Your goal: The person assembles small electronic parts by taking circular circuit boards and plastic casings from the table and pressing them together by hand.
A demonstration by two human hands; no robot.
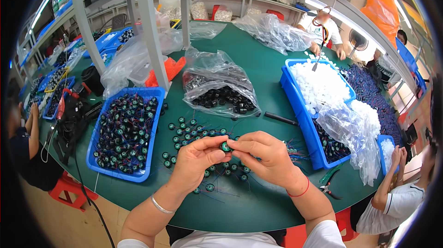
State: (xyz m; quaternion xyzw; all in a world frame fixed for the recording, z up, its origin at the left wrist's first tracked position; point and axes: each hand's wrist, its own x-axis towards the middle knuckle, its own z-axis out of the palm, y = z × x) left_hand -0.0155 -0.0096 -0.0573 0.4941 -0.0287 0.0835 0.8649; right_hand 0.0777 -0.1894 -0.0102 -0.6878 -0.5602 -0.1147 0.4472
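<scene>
And on the left, a blue tray (119, 175) brims with wired parts (124, 132); over the worktop (230, 213), the left hand (194, 159) pinches a small round part (225, 147) above scattered parts (210, 187); the right hand (267, 156), fingertips drawn together, pinches its other side; right, white pieces (318, 82) heap a blue bin (295, 119).

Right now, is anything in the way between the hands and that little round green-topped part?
No, nothing visible is: the left hand and right hand both touch the small round part. Similar parts lie on the table below.
</scene>
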